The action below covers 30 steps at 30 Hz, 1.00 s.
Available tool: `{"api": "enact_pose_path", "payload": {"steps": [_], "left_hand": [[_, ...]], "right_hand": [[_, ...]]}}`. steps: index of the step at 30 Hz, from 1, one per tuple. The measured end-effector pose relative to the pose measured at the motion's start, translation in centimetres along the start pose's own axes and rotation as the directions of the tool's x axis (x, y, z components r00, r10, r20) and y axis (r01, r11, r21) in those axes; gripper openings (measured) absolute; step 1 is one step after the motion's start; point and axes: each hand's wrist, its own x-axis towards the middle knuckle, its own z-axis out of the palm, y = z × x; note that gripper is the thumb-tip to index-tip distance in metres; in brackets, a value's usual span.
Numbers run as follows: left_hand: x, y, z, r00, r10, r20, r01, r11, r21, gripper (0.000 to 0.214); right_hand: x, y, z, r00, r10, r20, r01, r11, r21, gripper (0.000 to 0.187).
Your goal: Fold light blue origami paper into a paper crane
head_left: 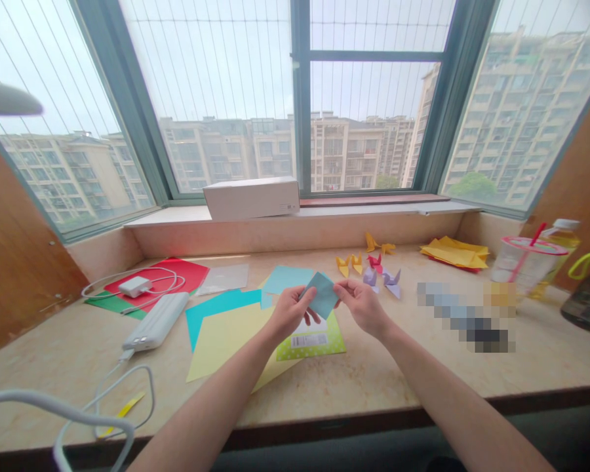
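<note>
A small folded square of light blue paper [323, 296] is held up over the desk between my two hands. My left hand [295, 308] grips its left side, thumb on the front face and fingers behind. At its right corner, my right hand [358, 301] pinches the paper between thumb and fingertips. Beneath them lies a green dotted packet [332, 344] with a barcode label, on top of pale yellow sheets [226, 337]. A light blue sheet [285, 278] lies just behind my left hand. Several folded paper cranes, including a purple one [392, 282] and a red one [375, 263], stand beyond my right hand.
Left are a white power bank [156, 321], a charger [134, 286] with cables, and red paper [189, 272]. Yellow paper [455, 251], a lidded cup [521, 265] and a bottle [560, 236] stand right. A white box [252, 198] sits on the windowsill [373, 210].
</note>
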Motion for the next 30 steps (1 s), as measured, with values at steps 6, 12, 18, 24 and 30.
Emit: {"api": "enact_pose_path", "payload": {"steps": [6,12,18,24,30], "left_hand": [[-0.16,-0.21,-0.49,1.0,-0.006,-0.029,0.007,0.999,0.054,0.05],[-0.3,0.24,-0.35,0.996,0.014,-0.086,-0.012,1.0,0.026,0.046],[0.35,-0.02,-0.31,0.976,0.039,-0.212,-0.056,0.995,-0.078,0.044],[0.44,-0.15,-0.49,0.968,0.044,-0.247,-0.067,0.994,-0.085,0.042],[0.32,-0.03,-0.39,0.97,0.064,-0.235,-0.092,0.99,-0.109,0.045]], "right_hand": [[0.02,0.01,0.24,1.0,0.019,-0.024,-0.019,1.0,0.001,0.037],[0.15,-0.14,0.02,0.994,0.036,-0.102,-0.036,0.999,-0.003,0.038],[0.32,0.1,-0.16,0.99,0.051,-0.133,-0.051,0.999,-0.002,0.039],[0.14,0.04,0.06,0.993,0.059,-0.098,-0.06,0.998,-0.005,0.037],[0.19,-0.1,0.02,0.99,0.065,-0.128,-0.064,0.998,0.01,0.039]]}}
